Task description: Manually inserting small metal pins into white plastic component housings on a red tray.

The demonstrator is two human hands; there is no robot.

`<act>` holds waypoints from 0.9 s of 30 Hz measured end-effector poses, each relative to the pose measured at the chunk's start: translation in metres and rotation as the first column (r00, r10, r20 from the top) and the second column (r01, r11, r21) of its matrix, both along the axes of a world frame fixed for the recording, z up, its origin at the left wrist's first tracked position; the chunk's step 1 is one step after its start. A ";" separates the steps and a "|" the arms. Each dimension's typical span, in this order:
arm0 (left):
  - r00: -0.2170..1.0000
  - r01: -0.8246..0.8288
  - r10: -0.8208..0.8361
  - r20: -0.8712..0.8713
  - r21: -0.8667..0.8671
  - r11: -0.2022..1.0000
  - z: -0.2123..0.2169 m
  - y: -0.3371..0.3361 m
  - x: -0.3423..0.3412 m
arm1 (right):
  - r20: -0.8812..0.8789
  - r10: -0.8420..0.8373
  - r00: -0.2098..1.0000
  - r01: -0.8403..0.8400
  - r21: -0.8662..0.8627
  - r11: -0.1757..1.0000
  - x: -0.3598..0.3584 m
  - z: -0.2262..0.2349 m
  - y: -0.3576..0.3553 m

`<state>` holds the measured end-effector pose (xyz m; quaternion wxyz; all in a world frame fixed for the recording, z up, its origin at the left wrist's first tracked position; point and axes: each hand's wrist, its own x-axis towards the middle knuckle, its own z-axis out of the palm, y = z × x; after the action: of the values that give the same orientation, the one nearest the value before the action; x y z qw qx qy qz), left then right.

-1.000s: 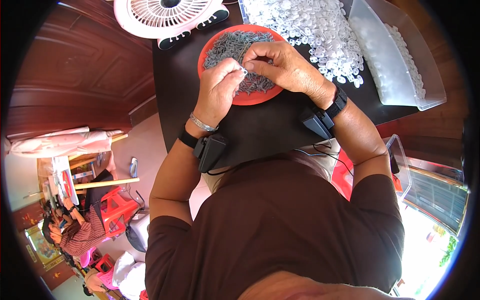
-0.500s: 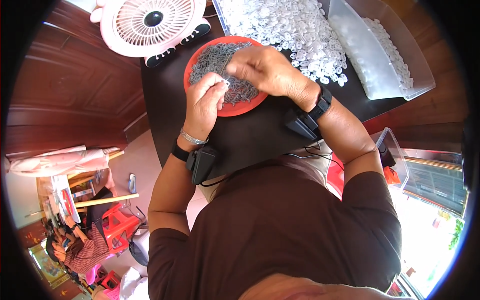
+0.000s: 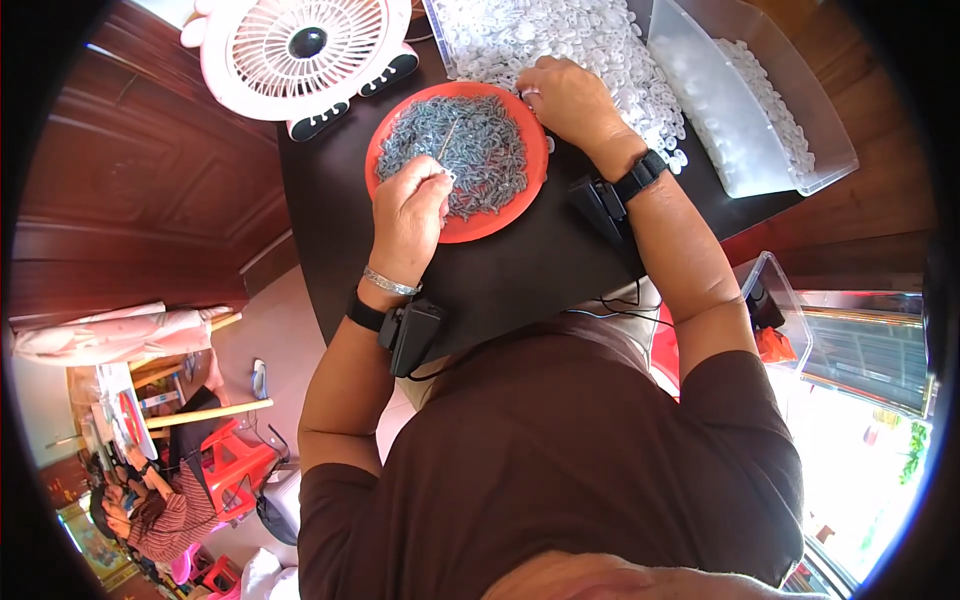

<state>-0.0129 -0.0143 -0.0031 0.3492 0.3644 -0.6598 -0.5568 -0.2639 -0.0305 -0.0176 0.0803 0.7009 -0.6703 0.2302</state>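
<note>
My left hand [image 3: 408, 205] is closed in a pinch over the near left of a round red bowl [image 3: 538, 178]. A thin metal rod [image 3: 447, 142] sticks up from its fingers, and a small white plastic piece [image 3: 450, 176] shows by the fingertips. Small grey screw-like pieces [image 3: 480, 150] fill the bowl. My right hand [image 3: 575, 100] is at the bowl's far right rim, beside the heap of small white oval plastic pieces [image 3: 590, 40]. Its fingers are curled together, and what they hold, if anything, is hidden.
A pink and white fan [image 3: 307, 45] stands at the table's far left. At the far right, a clear plastic bin [image 3: 720, 160] lies with more white pieces inside. The dark table [image 3: 500, 290] ends near my body. Another person [image 3: 170, 510] is off at the lower left, by a red stool [image 3: 240, 465].
My right hand has moved away from my left, to the right and far side, by the white pieces. My left hand has barely moved, and the metal rod now shows clearly.
</note>
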 end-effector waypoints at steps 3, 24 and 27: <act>0.999 -0.036 0.035 0.008 0.025 0.999 0.003 0.003 0.001 | -0.056 -0.029 0.998 0.031 0.042 0.999 0.002 0.004 0.001; 0.994 0.066 -0.062 -0.085 0.050 0.997 0.011 0.005 0.000 | -0.018 -0.031 0.999 0.032 0.083 0.996 -0.010 0.008 0.006; 0.995 0.067 -0.064 -0.078 0.039 0.997 0.010 0.004 0.002 | 0.096 0.007 0.995 -0.020 0.140 0.990 -0.020 0.021 0.012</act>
<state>-0.0114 -0.0101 0.0066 0.3478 0.3282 -0.6458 -0.5952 -0.2837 -0.0186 0.0037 -0.0030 0.6976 -0.6832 0.2159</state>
